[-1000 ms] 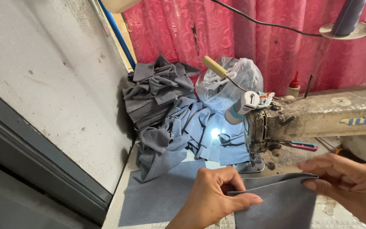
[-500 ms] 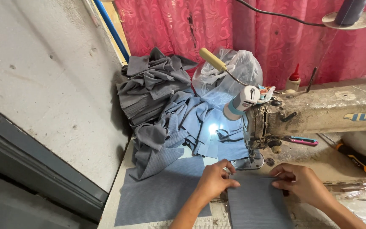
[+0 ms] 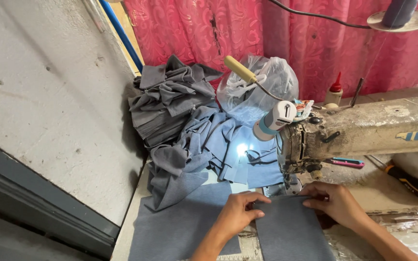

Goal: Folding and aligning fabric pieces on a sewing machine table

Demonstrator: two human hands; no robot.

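Head cam, both hands (image 3: 286, 212) flat on grey fabric piece (image 3: 286, 232) at sewing machine (image 3: 359, 133), fabric pile (image 3: 180, 125) behind.

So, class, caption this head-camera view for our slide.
Left hand and right hand press grey cloth flat under a sewing machine.

Bare hands (image 3: 238, 215), bare forearms, no sleeves

matt ribbed grey cloth (image 3: 289, 232), worn metal machine (image 3: 359, 130)
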